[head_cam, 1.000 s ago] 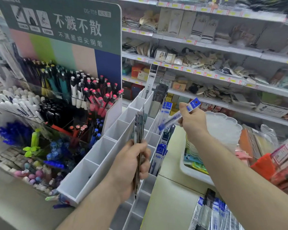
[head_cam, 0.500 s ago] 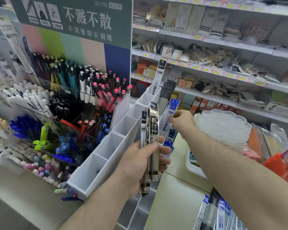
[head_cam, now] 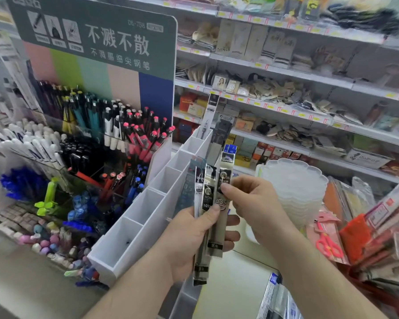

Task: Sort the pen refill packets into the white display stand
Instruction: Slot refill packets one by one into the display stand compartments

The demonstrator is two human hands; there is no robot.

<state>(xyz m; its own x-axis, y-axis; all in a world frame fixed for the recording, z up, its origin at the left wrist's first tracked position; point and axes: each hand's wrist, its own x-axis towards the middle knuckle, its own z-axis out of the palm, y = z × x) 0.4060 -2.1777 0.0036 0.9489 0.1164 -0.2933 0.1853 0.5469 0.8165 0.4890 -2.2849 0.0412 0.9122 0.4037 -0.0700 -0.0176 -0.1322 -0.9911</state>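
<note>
My left hand (head_cam: 189, 240) grips a fan of long black-and-clear pen refill packets (head_cam: 209, 203), held upright in front of the white display stand (head_cam: 148, 210). My right hand (head_cam: 253, 203) pinches the upper part of the rightmost packet in that fan with thumb and forefinger. The stand is a stepped row of open white compartments running away from me. Its near compartments look empty. A black-topped packet (head_cam: 211, 111) and a dark packet (head_cam: 221, 134) stand in the far compartments, with blue-topped packets (head_cam: 229, 149) behind the fan.
A pen display with a green sign (head_cam: 95, 40) stands to the left, full of coloured pens. A stack of clear scalloped trays (head_cam: 295, 183) sits to the right. More refill packets (head_cam: 279, 298) lie at the bottom right. Stocked shop shelves (head_cam: 286, 72) run behind.
My right hand let go of the blue-topped packet at the stand and came back to the bundle, now pinching one packet. The left hand turned the bundle to face me and raised it.
</note>
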